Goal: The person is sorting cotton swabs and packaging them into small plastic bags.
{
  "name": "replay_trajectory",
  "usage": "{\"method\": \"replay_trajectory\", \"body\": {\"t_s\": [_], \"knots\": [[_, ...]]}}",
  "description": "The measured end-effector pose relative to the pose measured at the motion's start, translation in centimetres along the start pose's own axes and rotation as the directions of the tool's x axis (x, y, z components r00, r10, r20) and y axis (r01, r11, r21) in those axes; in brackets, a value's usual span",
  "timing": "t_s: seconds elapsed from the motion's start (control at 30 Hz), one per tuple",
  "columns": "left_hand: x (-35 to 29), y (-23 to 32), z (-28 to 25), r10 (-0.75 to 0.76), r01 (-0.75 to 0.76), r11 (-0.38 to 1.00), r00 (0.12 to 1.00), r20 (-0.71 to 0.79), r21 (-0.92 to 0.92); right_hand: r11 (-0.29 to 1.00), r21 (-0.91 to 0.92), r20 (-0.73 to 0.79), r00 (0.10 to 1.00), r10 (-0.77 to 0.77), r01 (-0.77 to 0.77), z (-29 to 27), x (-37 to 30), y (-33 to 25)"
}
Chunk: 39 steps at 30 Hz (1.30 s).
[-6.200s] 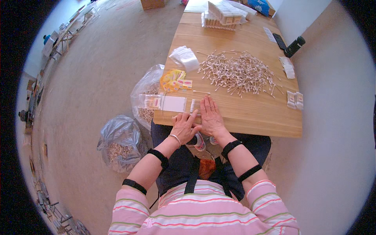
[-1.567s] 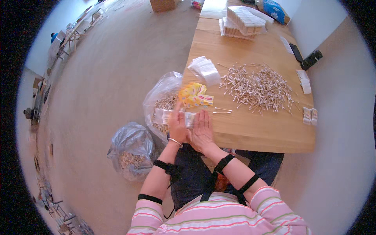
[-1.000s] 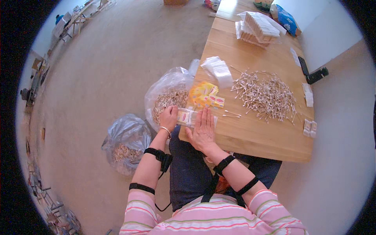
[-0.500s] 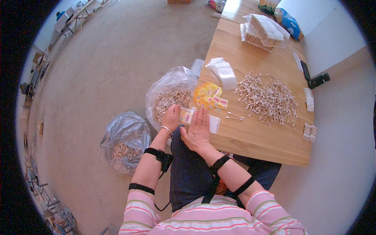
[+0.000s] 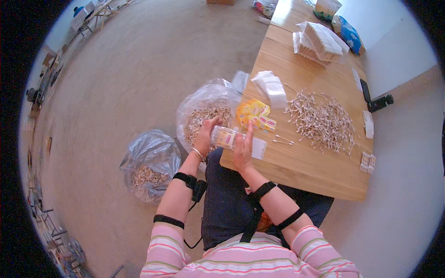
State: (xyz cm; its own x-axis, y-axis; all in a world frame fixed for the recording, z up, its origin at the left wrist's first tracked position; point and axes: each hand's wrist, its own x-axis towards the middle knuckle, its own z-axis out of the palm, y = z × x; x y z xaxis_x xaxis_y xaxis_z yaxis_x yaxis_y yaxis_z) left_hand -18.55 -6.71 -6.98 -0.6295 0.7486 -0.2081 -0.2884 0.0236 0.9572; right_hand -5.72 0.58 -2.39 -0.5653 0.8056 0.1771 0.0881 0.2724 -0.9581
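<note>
While your left hand (image 5: 203, 137) grips one end of the swab packet (image 5: 224, 138) at the near left corner of the table (image 5: 296, 170), your right hand (image 5: 243, 149), fingers extended, meets the other end; whether it grips cannot be told. Support both ends evenly, letting the swabs lie parallel.

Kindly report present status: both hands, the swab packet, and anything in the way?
Left hand at left end of swab packet, right hand at right end. Packet printed side up. Nothing seems in the way; yellow cards lie just beyond.
</note>
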Motion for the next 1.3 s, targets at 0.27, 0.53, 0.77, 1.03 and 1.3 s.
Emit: {"method": "replay_trajectory", "body": {"t_s": [0.27, 0.53, 0.77, 1.03, 1.3], "knots": [[-0.9, 0.3, 0.4, -0.011, 0.018, 0.991, 0.998, 0.056, -0.130, 0.991, 0.130, -0.054, 0.998, -0.016, 0.023, 2.8, -0.2, -0.4], [-1.1, 0.2, 0.5, 0.033, -0.008, 0.976, 0.994, 0.108, -0.217, 0.990, 0.144, -0.043, 0.999, 0.005, 0.001, 3.7, -0.3, 0.0], [-0.6, -0.2, 0.3, -0.052, 0.056, 0.994, 0.997, 0.050, -0.090, 0.995, 0.034, 0.060, 0.994, -0.092, 0.090, 2.2, 0.0, -0.1], [-2.2, 2.9, 4.1, 0.562, -0.150, 0.526, 0.800, -0.210, 0.837, 0.598, -0.801, -0.131, 0.962, -0.238, 0.038, -10.7, 0.9, 2.8], [-5.7, 0.0, 16.5, 0.486, -0.626, 0.314, 0.752, 0.446, 0.714, 0.765, -0.639, -0.099, 0.976, -0.193, 0.086, -15.7, -2.6, 3.7]]}}
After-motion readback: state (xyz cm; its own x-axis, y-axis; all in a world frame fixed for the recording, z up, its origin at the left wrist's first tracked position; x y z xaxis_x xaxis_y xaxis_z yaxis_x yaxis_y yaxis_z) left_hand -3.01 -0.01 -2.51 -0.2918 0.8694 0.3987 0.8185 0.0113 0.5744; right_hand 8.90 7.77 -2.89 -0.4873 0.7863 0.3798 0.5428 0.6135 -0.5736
